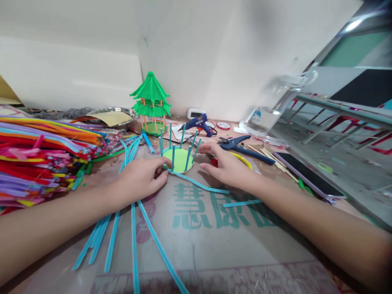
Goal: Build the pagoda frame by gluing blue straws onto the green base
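Note:
A light green disc [180, 159] lies on the table with several short blue pipe-cleaner posts [173, 154] standing upright around its rim. My left hand [142, 178] rests at the disc's left edge, its fingertips pinching a blue pipe cleaner [199, 185] that runs from the disc's base out to the right. My right hand [225, 167] lies flat at the disc's right side, fingers spread and touching the rim. Several long blue pipe cleaners [134, 241] fan out on the table under my left forearm.
A big pile of coloured pipe cleaners [39, 155] fills the left. Behind stand a green pagoda model [151, 102], a metal tray [113, 116], a blue glue gun [199, 123], blue pliers [241, 147] and wooden sticks [272, 157]. A phone [309, 175] lies right, a plastic jug [272, 110] behind.

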Available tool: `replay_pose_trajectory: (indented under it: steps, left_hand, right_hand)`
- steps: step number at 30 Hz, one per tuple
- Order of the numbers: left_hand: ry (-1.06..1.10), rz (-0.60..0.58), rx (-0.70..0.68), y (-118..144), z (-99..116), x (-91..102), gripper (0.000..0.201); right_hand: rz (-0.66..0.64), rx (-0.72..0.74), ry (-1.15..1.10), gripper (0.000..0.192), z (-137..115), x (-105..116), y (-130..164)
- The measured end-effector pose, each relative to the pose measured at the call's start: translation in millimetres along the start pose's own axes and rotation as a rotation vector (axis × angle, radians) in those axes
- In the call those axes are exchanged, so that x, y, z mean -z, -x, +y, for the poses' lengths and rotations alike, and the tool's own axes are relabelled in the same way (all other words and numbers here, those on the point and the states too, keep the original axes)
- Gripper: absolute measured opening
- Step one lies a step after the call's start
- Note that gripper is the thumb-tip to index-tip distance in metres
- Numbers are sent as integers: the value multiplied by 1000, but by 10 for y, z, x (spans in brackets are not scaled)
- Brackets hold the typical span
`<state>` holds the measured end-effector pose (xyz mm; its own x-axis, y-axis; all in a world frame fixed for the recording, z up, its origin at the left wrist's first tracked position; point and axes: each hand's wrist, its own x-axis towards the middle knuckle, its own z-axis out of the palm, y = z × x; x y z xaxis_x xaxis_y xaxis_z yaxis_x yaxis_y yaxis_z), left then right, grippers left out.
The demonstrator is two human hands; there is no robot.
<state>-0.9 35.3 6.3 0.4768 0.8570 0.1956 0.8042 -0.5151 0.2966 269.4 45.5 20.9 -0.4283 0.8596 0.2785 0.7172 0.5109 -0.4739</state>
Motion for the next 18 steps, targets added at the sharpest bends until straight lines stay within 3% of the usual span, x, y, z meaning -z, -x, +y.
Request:
replay_pose_trajectory:
  steps: [5,10,13,18]
  left_hand:
    - [-72,-2,13,18,10,15,37]
    - [-101,-11,3,19,2,20,36]
    - [-106,-7,-18,21,-6,22,33]
    - [-119,1,-23,18,-25,10,36]
  right_hand:
    - [-136,60,-243,43,-23,-104,11]
    - [-109,66,-181,40,-126,-69,55]
    - [-55,11,-136,34,-119,-10,52]
    - [152,-30,-11,13,87,224,-61]
